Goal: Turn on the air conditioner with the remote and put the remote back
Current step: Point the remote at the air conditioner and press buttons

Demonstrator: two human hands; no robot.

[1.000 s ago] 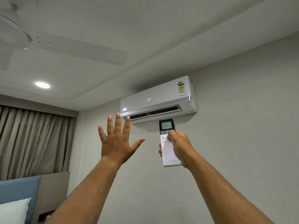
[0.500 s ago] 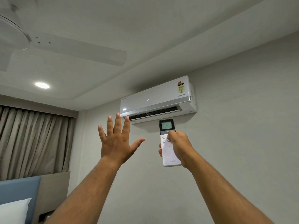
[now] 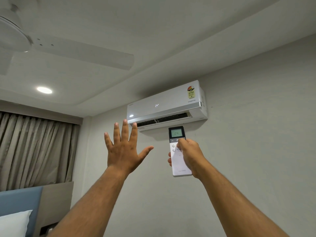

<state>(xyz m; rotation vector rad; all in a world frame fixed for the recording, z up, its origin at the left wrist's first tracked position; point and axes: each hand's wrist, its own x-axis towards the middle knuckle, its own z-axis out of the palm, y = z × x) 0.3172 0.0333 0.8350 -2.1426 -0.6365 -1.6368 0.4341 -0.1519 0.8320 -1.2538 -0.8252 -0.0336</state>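
A white wall-mounted air conditioner [image 3: 167,104] hangs high on the wall, its front display reading 24 and its lower flap open. Just below it I hold a white remote [image 3: 177,161] upright in my right hand [image 3: 189,154], thumb resting by the power button; the remote's screen also reads 24. My left hand [image 3: 124,147] is raised beside it, palm toward the unit, fingers spread and empty, fingertips just under the unit's left end.
A white ceiling fan [image 3: 51,48] and a lit recessed light [image 3: 44,90] are overhead at left. Beige curtains [image 3: 34,147] cover the left wall. A blue headboard [image 3: 20,200] and a white pillow [image 3: 12,223] sit at the bottom left.
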